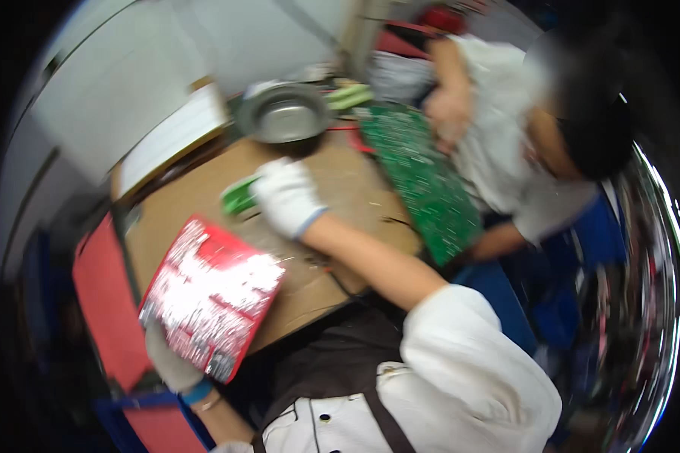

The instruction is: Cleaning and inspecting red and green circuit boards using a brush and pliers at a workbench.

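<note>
Red board [217, 283] sits tilted over the near-L corner of the table [332, 177]. L hand [172, 361], gloved, grips its lower-L edge. For good handling: keep L fingers at rim, off the face; hold steady, esp. w/ one-sided support. Appearance: flat, approx. rectangular, red w/ dense silvery-white patches; glare/blur hide detail. R hand [289, 198], gloved, appears closed on green item [239, 196], type unclear. Beyond: grey bowl [285, 121]; co-worker's [499, 124] green board [419, 181] at R.
</note>
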The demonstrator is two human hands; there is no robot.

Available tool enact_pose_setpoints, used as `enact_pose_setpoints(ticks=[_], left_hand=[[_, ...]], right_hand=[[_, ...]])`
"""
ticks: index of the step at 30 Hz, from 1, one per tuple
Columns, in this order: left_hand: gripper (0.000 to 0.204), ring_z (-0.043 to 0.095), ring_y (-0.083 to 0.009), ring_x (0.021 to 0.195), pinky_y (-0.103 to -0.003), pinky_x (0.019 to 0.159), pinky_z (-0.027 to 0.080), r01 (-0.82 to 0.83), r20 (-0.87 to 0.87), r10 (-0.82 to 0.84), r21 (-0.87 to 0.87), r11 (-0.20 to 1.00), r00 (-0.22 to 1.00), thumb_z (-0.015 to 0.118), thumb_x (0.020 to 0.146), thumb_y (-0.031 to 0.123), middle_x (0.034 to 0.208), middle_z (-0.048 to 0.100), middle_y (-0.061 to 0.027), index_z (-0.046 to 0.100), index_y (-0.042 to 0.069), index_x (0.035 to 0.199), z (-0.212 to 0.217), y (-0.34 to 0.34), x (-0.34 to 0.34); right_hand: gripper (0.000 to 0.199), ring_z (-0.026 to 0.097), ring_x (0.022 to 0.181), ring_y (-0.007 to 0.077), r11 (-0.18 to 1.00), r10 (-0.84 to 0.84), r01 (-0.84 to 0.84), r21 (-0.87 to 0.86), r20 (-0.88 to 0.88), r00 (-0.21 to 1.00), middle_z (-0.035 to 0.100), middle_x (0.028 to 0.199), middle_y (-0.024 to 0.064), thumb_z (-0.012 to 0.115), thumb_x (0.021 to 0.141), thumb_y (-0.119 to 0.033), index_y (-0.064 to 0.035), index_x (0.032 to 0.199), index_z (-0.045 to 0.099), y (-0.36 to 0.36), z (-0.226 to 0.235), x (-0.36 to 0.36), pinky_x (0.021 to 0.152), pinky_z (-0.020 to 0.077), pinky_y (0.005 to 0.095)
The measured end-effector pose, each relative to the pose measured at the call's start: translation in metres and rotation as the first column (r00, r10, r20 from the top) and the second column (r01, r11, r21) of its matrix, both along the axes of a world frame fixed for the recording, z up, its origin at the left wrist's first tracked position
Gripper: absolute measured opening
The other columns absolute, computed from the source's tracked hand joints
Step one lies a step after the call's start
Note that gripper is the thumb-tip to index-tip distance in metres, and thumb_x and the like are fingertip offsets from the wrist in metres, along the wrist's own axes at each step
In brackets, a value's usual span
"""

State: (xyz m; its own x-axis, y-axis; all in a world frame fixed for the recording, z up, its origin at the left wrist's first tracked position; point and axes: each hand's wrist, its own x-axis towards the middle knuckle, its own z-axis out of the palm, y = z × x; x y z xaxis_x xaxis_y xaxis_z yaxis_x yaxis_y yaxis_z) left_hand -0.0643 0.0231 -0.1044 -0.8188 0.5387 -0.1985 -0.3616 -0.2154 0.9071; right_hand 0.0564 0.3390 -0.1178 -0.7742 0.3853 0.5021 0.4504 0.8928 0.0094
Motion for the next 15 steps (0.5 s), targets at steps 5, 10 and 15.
enact_pose_setpoints(ticks=[5, 10, 15], left_hand=[[0.042, 0.072, -0.0208, 0.099, -0.035, 0.084, 0.059, -0.052, -0.005, 0.052, -0.017, 0.998, 0.999, 0.049, 0.110, 0.029, 0.112, 0.072, -0.0131, 0.062, -0.008, 0.125, 0.014, 0.002, -0.002], [0.035, 0.069, -0.0167, 0.091, -0.033, 0.076, 0.055, -0.164, 0.101, 0.164, -0.014, 0.986, 0.981, 0.063, 0.103, 0.023, 0.103, 0.073, -0.0114, 0.066, -0.009, 0.114, 0.036, 0.013, 0.012], [0.035, 0.062, -0.0161, 0.090, -0.033, 0.082, 0.050, -0.093, -0.235, 0.028, -0.270, 0.958, 0.972, 0.061, 0.104, 0.026, 0.101, 0.069, -0.0099, 0.066, -0.007, 0.114, 0.003, 0.050, 0.021]], right_hand=[[0.033, 0.062, 0.097, 0.0394, 0.851, 0.178, -0.054, -0.522, 0.189, 0.966, 0.060, 0.097, 0.0196, 0.071, 0.093, -0.036, -0.0031, 0.096, 0.064, 0.025, 0.062, 0.042, 0.083, 0.0509, 0.0512], [0.038, 0.068, 0.096, 0.0408, 0.873, -0.038, 0.110, -0.475, 0.159, 0.987, 0.068, 0.100, 0.0249, 0.070, 0.095, -0.036, -0.0016, 0.111, 0.061, 0.071, 0.100, 0.030, 0.083, 0.0538, 0.0480], [0.060, 0.064, 0.124, 0.0380, 0.845, -0.009, -0.029, -0.534, -0.069, 0.998, 0.065, 0.132, 0.0275, 0.067, 0.094, -0.021, -0.0017, 0.147, 0.047, 0.152, 0.075, -0.005, 0.106, 0.0479, 0.0418]])
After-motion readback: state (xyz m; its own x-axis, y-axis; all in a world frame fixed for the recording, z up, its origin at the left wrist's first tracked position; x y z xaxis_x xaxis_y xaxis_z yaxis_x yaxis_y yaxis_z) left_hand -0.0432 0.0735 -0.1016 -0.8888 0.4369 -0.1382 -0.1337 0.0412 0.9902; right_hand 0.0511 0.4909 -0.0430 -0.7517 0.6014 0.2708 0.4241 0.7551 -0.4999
